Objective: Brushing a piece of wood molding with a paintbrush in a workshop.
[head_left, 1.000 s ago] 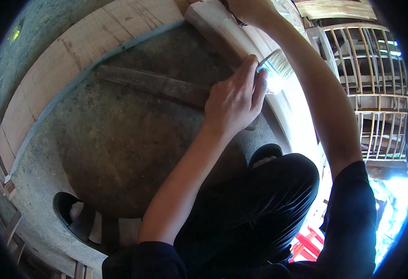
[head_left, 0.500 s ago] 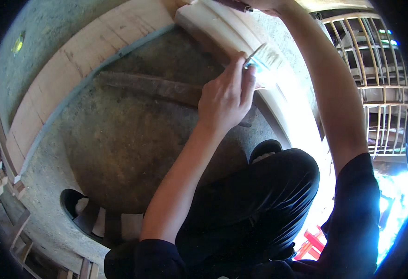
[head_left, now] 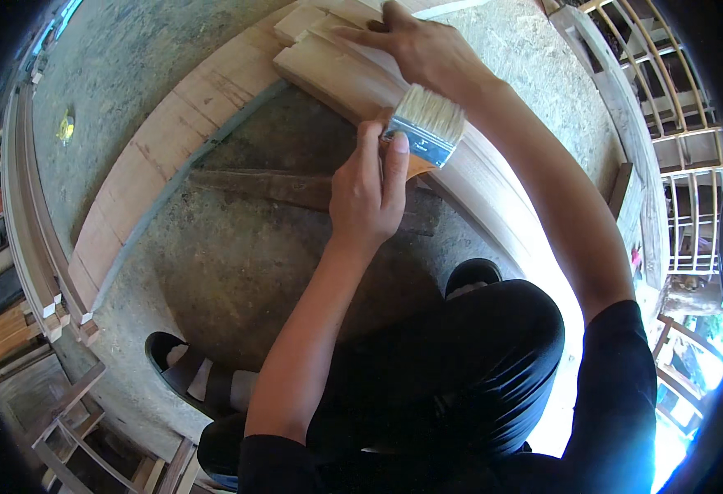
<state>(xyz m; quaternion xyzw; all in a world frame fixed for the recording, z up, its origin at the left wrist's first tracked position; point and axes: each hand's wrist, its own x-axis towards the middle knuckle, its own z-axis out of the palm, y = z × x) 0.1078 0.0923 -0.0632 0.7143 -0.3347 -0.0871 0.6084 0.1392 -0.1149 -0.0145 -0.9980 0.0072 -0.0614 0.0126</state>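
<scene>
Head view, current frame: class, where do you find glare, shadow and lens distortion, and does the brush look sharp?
Head view: glare bleaches the lower end of the pale board; the floor left of it is dim; the lens bows the wooden lattice at right and leaves black corners; the paintbrush looks reasonably sharp.

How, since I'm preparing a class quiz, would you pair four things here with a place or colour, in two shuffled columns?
Column one
1. flat brush
2. right hand
3. trousers
4. slatted rack

Column two
A. black
B. in the left hand
C. along the picture's right edge
D. near the far end of the pale wood piece

Right pairs: 1-B, 2-D, 3-A, 4-C
</scene>
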